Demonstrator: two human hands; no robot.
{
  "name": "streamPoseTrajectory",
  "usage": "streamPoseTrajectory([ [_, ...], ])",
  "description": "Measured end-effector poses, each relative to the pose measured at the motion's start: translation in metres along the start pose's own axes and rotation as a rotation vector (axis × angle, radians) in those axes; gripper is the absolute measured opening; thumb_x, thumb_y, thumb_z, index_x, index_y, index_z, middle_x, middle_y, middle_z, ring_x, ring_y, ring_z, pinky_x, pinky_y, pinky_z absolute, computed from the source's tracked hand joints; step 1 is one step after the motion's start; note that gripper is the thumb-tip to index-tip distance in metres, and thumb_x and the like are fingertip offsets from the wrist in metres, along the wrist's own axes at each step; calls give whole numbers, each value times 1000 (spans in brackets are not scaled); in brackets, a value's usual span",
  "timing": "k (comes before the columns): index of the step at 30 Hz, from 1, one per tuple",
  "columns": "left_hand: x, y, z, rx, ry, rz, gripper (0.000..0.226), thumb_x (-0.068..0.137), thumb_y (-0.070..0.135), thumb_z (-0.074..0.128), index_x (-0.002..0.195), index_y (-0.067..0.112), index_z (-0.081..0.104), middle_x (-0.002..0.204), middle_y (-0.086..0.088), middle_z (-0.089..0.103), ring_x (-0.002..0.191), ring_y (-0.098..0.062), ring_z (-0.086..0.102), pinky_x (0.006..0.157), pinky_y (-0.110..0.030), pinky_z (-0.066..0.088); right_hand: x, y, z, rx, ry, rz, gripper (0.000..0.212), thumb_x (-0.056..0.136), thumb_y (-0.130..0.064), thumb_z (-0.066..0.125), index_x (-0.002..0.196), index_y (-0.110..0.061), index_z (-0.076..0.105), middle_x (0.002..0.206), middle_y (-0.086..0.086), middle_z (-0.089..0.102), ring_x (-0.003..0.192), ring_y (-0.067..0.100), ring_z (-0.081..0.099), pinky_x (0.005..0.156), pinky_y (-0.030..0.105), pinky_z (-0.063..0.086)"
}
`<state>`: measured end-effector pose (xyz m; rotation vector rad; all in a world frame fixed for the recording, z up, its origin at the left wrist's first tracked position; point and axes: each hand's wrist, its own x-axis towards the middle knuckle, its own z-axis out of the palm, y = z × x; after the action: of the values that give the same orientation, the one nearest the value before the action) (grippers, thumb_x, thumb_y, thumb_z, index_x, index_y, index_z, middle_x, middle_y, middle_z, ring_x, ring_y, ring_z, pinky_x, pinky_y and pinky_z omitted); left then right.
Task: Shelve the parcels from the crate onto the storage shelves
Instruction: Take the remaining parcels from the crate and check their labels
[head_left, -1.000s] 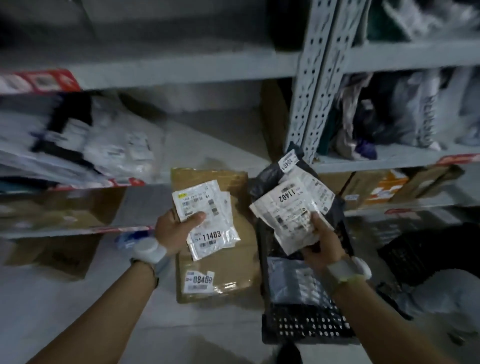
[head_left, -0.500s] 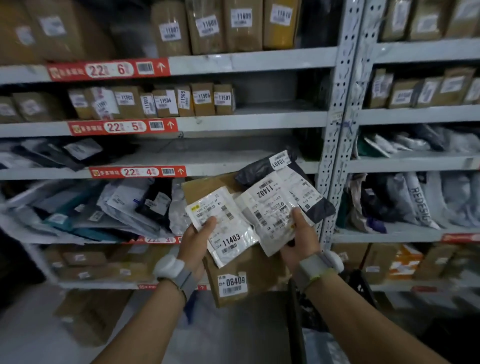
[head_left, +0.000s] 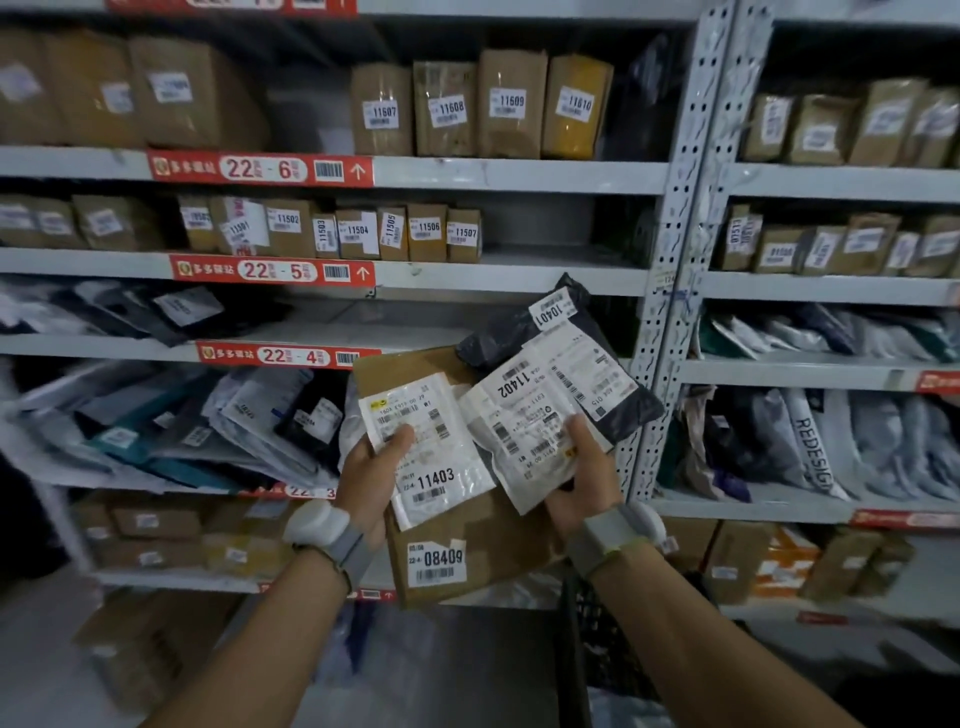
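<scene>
My left hand grips a brown cardboard parcel labelled 08409, with a white pouch labelled 11403 pinned on top under the thumb. My right hand holds a white pouch labelled 11402 and, behind it, a black bag labelled 10401. Both bundles are raised in front of the grey storage shelves. The black crate shows only as a dark edge low between my forearms.
Shelf 22-6 carries brown boxes 11607 to 11610; shelf 22-5 holds small boxes 11502 to 11507 with free room to their right. Soft mail bags pile on the lower shelves. A perforated upright post divides two bays.
The view has lifted from the floor and crate up to the shelves. Both hands have risen with their parcels and come closer together.
</scene>
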<state>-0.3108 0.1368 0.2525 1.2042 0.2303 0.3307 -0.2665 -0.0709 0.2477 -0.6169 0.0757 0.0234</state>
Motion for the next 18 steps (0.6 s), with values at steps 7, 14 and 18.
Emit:
streamPoseTrajectory([
  [7,10,12,-39,442,-64,203,60,79,30,80,132,22,52,128,-2,64,117,-25,62,94,-44,52,-22,-44,22,-531,-178,-282,25,88,-1,67,112,-8,64,97,9,76,85,27,75,68,40,61],
  [14,-5,-1,-31,595,-213,212,19,90,3,65,99,19,69,98,-1,71,99,-25,67,73,-18,52,-19,-47,55,-805,-382,-226,33,81,1,75,110,-14,68,102,13,76,92,37,72,80,49,59],
  [18,-14,7,-35,275,-180,-81,18,82,22,69,91,7,73,91,-20,74,93,-40,70,90,-49,52,-17,-40,61,-807,-393,-262,32,82,1,74,109,-16,69,102,11,76,92,35,73,82,51,59],
])
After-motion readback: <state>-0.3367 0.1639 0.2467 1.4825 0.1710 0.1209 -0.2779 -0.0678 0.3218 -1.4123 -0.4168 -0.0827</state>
